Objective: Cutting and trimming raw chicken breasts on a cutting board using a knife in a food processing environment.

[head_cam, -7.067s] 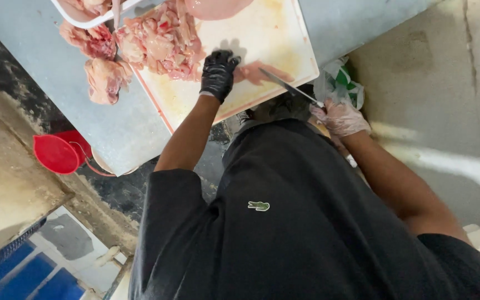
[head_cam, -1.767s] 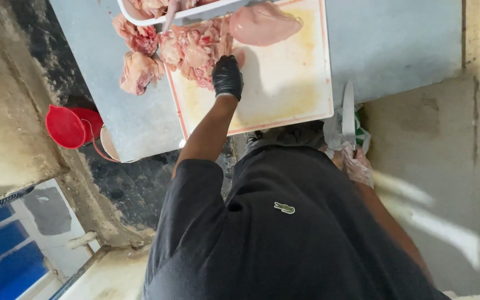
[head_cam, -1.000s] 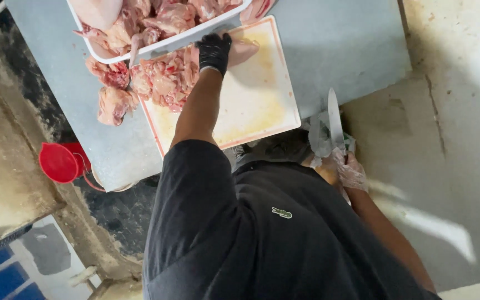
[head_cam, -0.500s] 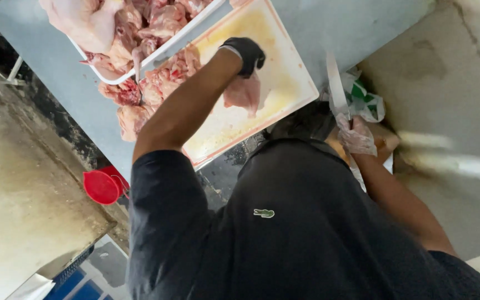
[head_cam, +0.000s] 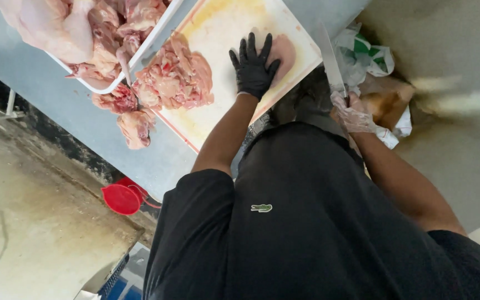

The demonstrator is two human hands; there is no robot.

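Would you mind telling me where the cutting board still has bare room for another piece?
The pale plastic cutting board is bare between the heap of raw chicken pieces and the black-gloved left hand, and along its near edge. It is crowded on the left, where the white tray overlaps it.

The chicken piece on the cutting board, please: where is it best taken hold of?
Probably from above, palm flat: the chicken piece lies low on the cutting board, as the left hand presses it. Its outer edge, away from the knife in the right hand, looks safest.
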